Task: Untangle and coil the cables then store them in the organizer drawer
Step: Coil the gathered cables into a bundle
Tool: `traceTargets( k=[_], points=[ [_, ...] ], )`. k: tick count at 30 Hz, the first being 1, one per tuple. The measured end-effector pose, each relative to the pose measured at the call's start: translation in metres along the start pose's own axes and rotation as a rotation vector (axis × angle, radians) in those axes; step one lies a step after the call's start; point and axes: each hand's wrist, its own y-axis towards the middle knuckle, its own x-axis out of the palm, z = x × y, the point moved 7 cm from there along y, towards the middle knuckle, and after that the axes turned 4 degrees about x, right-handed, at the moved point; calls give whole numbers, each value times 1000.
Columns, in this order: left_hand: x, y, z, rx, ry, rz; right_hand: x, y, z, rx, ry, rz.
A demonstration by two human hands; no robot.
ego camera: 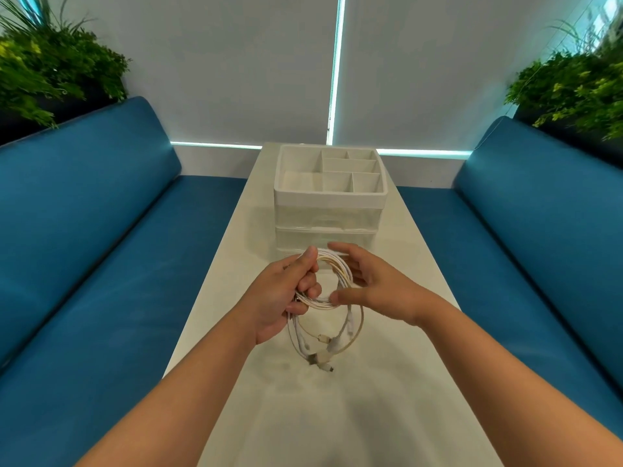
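Left hand (283,298) grip pinches the coiled cables (332,281), right hand (367,281) spread beside; organizer (328,197) drawers closed, storing remains

Left hand (282,299) covers part of the cables (332,291), so loop count is unclear. Connector types at the hanging ends too small to tell. Organizer (328,183) drawer fronts translucent, contents indistinct. Both forearms cut by bottom edge; plants (50,69) blurred.
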Motion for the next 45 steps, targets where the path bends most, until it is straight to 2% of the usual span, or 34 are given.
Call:
traceTargets(
  k=[6,10,18,22,25,33,40,42,45],
  points=[
    [12,0,-6,-55,143,-53,6,4,-33,-13,-292,-8],
    [7,0,-9,-73,207,7,16,4,-20,-17,-263,27],
    [11,0,-15,-90,443,46,25,-1,1,31,-136,136],
    [10,5,-11,-105,425,58,20,-4,9,94,-33,305],
    [11,4,1,-64,399,-10,18,-10,18,156,163,363],
    [4,-13,0,-34,737,-250,9,-19,26,244,419,471],
    [14,-9,5,215,832,-6,20,-21,30,316,557,583],
    [15,-8,5,221,904,25,23,-21,30,319,511,593],
    [7,-6,-3,145,938,8,22,-22,31,335,443,516]
  ],
)
